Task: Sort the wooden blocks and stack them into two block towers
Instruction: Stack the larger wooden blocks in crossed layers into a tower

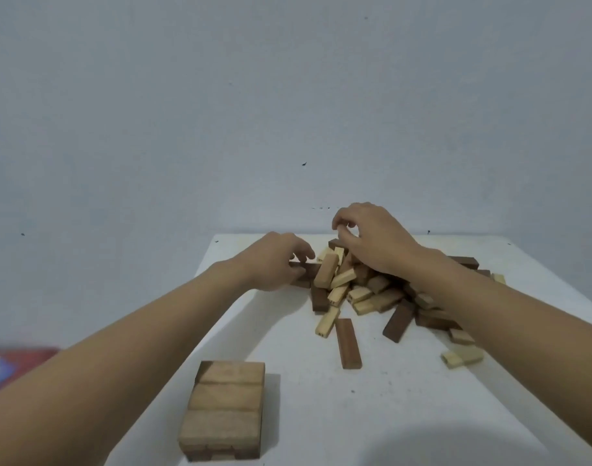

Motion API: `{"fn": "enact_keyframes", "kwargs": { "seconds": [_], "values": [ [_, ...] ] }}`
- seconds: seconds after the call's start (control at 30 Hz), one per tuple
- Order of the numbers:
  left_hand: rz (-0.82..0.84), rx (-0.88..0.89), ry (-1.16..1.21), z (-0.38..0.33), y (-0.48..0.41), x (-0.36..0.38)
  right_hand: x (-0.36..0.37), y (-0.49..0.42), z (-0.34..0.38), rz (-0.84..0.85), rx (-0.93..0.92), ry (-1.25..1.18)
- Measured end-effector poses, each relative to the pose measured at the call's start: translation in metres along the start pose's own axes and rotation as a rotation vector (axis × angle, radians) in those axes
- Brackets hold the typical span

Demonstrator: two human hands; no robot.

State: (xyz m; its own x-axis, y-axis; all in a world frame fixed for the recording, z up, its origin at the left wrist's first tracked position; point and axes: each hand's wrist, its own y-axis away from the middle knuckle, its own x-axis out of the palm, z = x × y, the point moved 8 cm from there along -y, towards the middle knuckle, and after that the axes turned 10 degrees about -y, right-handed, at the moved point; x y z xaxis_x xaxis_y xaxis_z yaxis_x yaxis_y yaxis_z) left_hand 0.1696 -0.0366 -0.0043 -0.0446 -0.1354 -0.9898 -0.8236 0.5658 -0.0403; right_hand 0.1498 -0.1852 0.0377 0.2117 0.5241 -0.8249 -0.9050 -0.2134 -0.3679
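Two bare forearms reach out over a white counter (288, 334) that stands against a pale grey wall (288, 95). At the far left edge, off the counter, lies a blurred red thing (22, 359); what it is cannot be told.

On the near left part of the counter stands a low block tower (225, 408). Its top layer is three light blocks laid side by side, with darker ends showing beneath them.

Farther back, the left grip (274, 260) is curled at the left edge of the pile and pinches a dark brown block (306, 270) between thumb and fingers. That block lies level and touches the heap.

The pile of wooden blocks (362, 287), light and dark mixed, sits at the middle and right of the counter near the back. In front of it a lone dark block (347, 343) lies flat and apart, just beside a light block (327, 321).

The right grip (372, 240) hangs over the top of the pile with its fingers bent, the fingertips (338, 227) close together. Whether it holds a block cannot be told.

At the right, near the forearm, another light block (463, 356) lies by itself.
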Motion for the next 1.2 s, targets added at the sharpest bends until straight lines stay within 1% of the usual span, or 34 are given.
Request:
{"fn": "enact_keyframes", "kwargs": {
  "seconds": [0.07, 0.13, 0.23, 0.3, 0.4, 0.57, 0.67, 0.77, 0.87, 0.93, 1.0, 1.1, 1.2],
  "values": [
    [-0.008, 0.035, 0.004, 0.0, -0.004, -0.002, 0.013, -0.021, -0.015, 0.115, 0.079, 0.089],
    [0.019, 0.059, -0.003, 0.0, -0.006, -0.002, 0.027, -0.035, -0.034, 0.212, 0.19, 0.132],
    [0.06, 0.057, -0.037, 0.002, -0.005, 0.004, 0.042, -0.043, -0.054, 0.291, 0.299, 0.153],
    [0.033, 0.055, -0.025, 0.005, -0.003, 0.007, 0.047, -0.045, -0.06, 0.301, 0.335, 0.148],
    [-0.01, 0.079, 0.033, 0.008, 0.0, 0.005, 0.045, -0.046, -0.066, 0.215, 0.368, 0.077],
    [0.004, 0.142, 0.049, 0.007, 0.007, -0.006, 0.04, -0.042, -0.072, 0.11, 0.377, -0.059],
    [-0.021, 0.172, 0.063, 0.004, 0.015, -0.022, 0.03, -0.038, -0.071, 0.0, 0.328, -0.142],
    [-0.065, 0.168, 0.085, -0.007, 0.027, -0.043, 0.015, -0.028, -0.063, -0.141, 0.279, -0.29],
    [-0.088, 0.171, 0.117, -0.031, 0.044, -0.056, -0.004, -0.007, -0.049, -0.291, 0.208, -0.447],
    [-0.093, 0.186, 0.111, -0.052, 0.056, -0.058, -0.016, 0.013, -0.04, -0.358, 0.153, -0.577],
    [-0.087, 0.21, 0.06, -0.075, 0.069, -0.055, -0.024, 0.036, -0.033, -0.362, 0.129, -0.661],
    [-0.077, 0.226, -0.033, -0.102, 0.086, -0.042, -0.03, 0.079, -0.027, -0.328, 0.153, -0.754],
    [-0.076, 0.211, -0.098, -0.122, 0.101, -0.023, -0.032, 0.121, -0.022, -0.308, 0.17, -0.757]
  ]
}}
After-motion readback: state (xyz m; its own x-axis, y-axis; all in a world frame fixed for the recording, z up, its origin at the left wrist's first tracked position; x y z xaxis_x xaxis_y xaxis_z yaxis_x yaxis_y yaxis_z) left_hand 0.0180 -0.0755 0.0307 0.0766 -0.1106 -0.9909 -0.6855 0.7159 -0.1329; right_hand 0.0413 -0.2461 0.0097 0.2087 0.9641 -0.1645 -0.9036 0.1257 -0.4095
